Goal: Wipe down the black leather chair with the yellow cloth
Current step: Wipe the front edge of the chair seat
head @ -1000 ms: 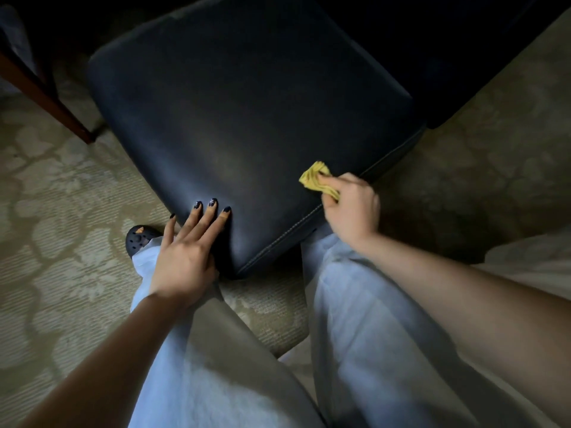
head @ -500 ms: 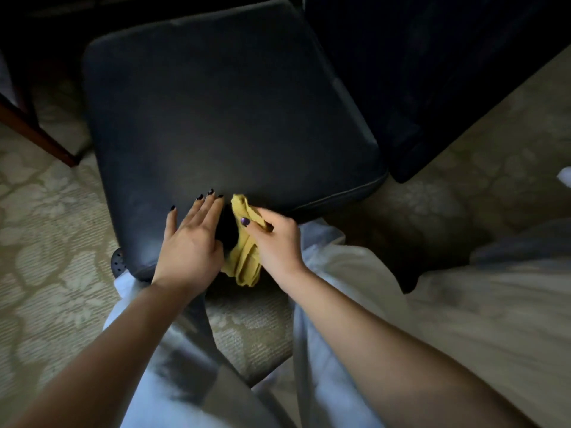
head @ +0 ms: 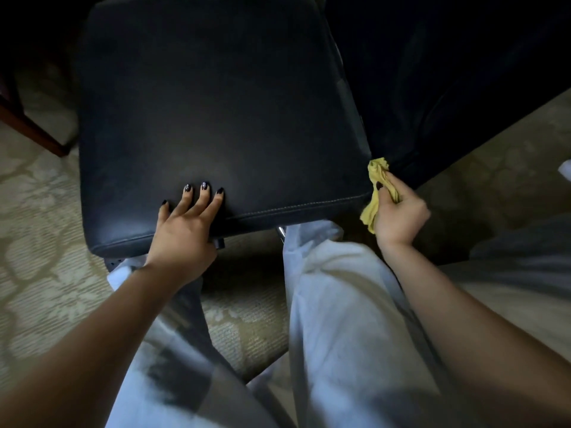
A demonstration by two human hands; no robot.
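Two hands busy. My left hand [head: 182, 233] lies flat on front edge of black leather chair [head: 216, 103], fingers [head: 200, 202] straight and spread, likely bracing seat against push of wiping. My right hand [head: 400, 211] grips bunched yellow cloth [head: 378, 177], fingers curled round it, just beside seat's front right corner. Contact unclear. Probably lined up for side edge.

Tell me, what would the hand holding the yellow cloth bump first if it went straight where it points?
Probably the black leather chair: the right hand points up-left, and the yellow cloth it grips sits right by the seat's near right corner. The dim picture hides depth, so I can't be sure.
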